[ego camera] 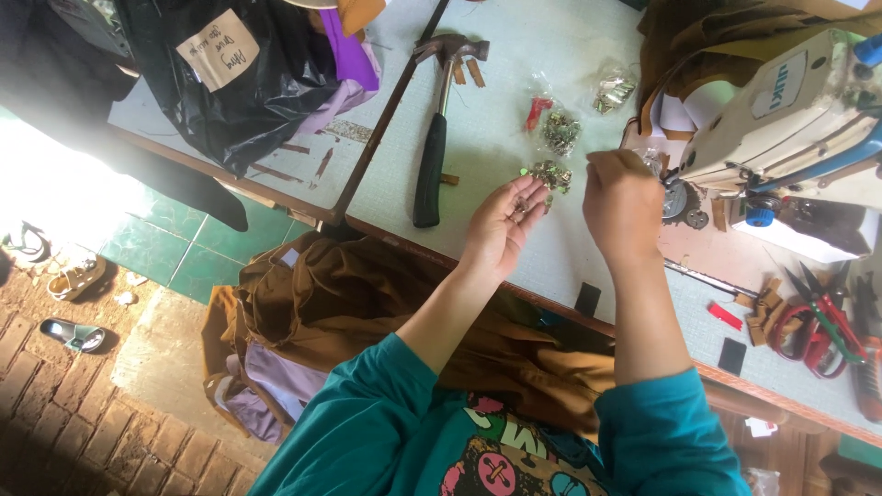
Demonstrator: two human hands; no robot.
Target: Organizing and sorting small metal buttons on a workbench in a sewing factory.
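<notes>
My left hand (499, 226) is palm up over the near edge of the pale table (514, 55), fingers slightly spread, with a few small metal pieces resting on the fingers. Just beyond its fingertips lies a small clear bag of metal fasteners (551, 174). My right hand (623, 204) is raised beside it with fingers pinched together, back of the hand toward me; what it pinches is hidden. Both forearms come out of teal sleeves.
A hammer (435, 138) with a black grip lies left of my hands. More small bags (559, 131) sit farther back. A white sewing machine (799, 115) stands at right, with red-handled scissors (827, 321) near it. Brown fabric (349, 294) hangs below the table edge. A black plastic bag (239, 83) sits at left.
</notes>
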